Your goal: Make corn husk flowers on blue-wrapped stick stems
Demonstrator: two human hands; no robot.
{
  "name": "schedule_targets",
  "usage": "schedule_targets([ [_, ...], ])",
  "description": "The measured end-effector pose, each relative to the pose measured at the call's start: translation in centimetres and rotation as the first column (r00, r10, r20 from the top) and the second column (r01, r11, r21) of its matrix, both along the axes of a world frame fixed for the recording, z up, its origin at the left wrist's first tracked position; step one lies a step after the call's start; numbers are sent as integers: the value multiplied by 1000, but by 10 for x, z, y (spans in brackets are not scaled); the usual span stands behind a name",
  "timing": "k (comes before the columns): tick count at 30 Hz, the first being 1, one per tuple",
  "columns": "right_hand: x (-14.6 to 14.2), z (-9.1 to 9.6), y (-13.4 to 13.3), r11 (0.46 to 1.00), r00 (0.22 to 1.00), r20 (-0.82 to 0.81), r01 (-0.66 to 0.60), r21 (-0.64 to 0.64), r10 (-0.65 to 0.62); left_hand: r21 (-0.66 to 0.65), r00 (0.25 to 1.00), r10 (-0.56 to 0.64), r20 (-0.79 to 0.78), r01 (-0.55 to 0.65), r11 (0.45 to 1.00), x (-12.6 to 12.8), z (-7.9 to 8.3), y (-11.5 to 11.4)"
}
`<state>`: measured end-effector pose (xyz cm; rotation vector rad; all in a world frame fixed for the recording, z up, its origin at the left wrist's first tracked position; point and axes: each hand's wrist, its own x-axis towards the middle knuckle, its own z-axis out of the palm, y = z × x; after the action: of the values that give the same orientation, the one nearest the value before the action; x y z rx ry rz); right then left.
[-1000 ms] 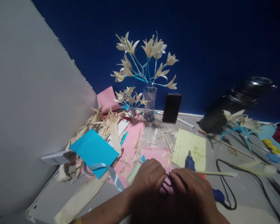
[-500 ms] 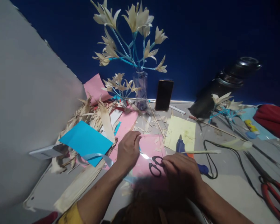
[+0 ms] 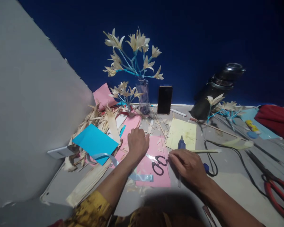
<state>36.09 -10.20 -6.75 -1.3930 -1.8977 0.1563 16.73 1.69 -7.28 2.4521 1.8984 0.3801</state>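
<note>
Small black-handled scissors (image 3: 158, 164) lie on a pink sheet of paper (image 3: 156, 179) in front of me. My right hand (image 3: 188, 165) rests just right of the scissor handles with its fingers stretched flat toward them. A thin stick (image 3: 179, 183) pokes out from under it. My left hand (image 3: 137, 142) is curled in a loose fist at the sheet's far left corner, near the scissor blade. What its fingers hold, if anything, is hidden. A pale blue ribbon strip (image 3: 142, 177) lies under my left forearm.
A vase of husk flowers (image 3: 143, 101) and a leaning phone (image 3: 164, 99) stand at the blue wall. Also here are a blue glue gun (image 3: 181, 144) on yellow paper (image 3: 183, 132), its black cable (image 3: 229, 157), blue paper (image 3: 94, 143) on husk scraps, a black bottle (image 3: 213, 91) and red-handled shears (image 3: 278, 197).
My hands, together over the scissors a second ago, have parted. The scissors now lie on the pink sheet. My left hand moved forward and left; the right stays beside the handles.
</note>
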Motion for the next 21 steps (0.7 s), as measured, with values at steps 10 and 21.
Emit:
schedule_targets([
  [10,0,-2,1,994,997,-81,-11,-111,2,29,868,-21,496,7,1000,-17,-6,5],
  [21,-2,1,1,983,993,-119,-47,-179,26,65,917,-16,398,-10,998,-12,-13,12],
])
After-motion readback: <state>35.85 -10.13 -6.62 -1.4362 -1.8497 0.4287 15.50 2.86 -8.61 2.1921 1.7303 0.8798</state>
